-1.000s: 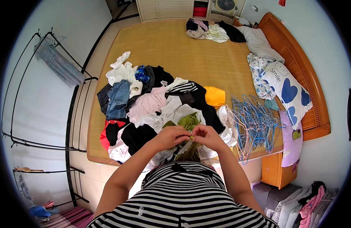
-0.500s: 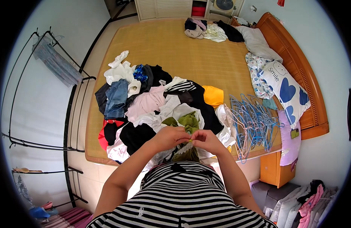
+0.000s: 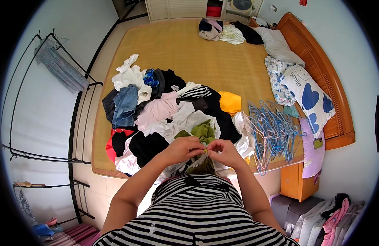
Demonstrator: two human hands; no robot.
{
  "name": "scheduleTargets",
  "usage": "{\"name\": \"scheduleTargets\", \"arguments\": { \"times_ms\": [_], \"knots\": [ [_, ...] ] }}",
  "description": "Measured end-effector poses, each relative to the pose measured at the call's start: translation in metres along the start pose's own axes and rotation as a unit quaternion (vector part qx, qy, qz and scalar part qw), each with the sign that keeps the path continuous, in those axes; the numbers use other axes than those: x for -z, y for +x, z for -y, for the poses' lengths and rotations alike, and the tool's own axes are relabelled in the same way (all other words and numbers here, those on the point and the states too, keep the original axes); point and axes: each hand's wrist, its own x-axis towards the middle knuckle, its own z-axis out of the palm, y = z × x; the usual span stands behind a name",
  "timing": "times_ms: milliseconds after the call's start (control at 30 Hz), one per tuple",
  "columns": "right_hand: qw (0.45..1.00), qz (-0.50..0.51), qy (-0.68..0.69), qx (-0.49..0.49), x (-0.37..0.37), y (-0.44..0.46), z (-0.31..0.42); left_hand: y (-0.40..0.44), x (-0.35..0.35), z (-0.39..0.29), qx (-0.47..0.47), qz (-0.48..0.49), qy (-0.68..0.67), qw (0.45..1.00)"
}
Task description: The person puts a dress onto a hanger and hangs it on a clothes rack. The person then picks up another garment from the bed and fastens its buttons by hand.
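Observation:
An olive-green garment [image 3: 203, 132] lies at the near edge of the bed, partly hanging in front of my body. My left hand [image 3: 186, 148] and my right hand [image 3: 222, 151] meet over it, fingertips pinched close together. Between them shows a small yellow-green bit of the garment; its exact form is too small to make out. Around my hands spreads a heap of clothes: a white lacy garment [image 3: 173, 125], a black garment [image 3: 147, 148], a pale pink top [image 3: 158, 108] and blue denim [image 3: 126, 106].
A tangle of blue and pink hangers [image 3: 275, 131] lies right of the heap. Beyond stand a heart-print pillow [image 3: 310, 98] and the wooden headboard [image 3: 320, 74]. A black metal rack [image 3: 11, 115] is on the left. More clothes [image 3: 232, 35] rest on the bed's far side.
Both hands stay over the olive-green garment, with only slight finger movement. The heap and the hangers look unchanged.

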Motion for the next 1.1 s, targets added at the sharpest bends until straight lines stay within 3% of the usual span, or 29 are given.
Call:
{"name": "scheduleTargets", "arguments": {
  "times_ms": [167, 367, 600, 667, 900, 1100],
  "knots": [
    [0.999, 0.01, 0.0, -0.044, 0.0, -0.001, 0.003, 0.001, 0.0, -0.005, -0.029, -0.003, 0.119, 0.992],
    [0.997, -0.016, -0.07, -0.023, -0.002, 0.002, 0.002, 0.002, -0.005, 0.001, -0.032, -0.037, 0.064, 0.997],
    [0.997, -0.017, -0.056, -0.042, 0.002, 0.003, -0.003, 0.001, -0.002, 0.0, -0.012, 0.001, 0.013, 1.0],
    [0.994, -0.011, -0.109, -0.017, 0.003, 0.002, -0.006, 0.001, -0.003, 0.001, -0.01, 0.006, 0.003, 1.0],
    [0.998, -0.008, -0.069, -0.003, 0.002, 0.001, -0.01, 0.003, -0.005, 0.0, -0.007, -0.014, 0.003, 1.0],
    [0.999, 0.014, -0.032, -0.01, 0.003, 0.001, -0.007, 0.003, -0.005, 0.001, -0.065, -0.025, 0.072, 0.995]
  ]
}}
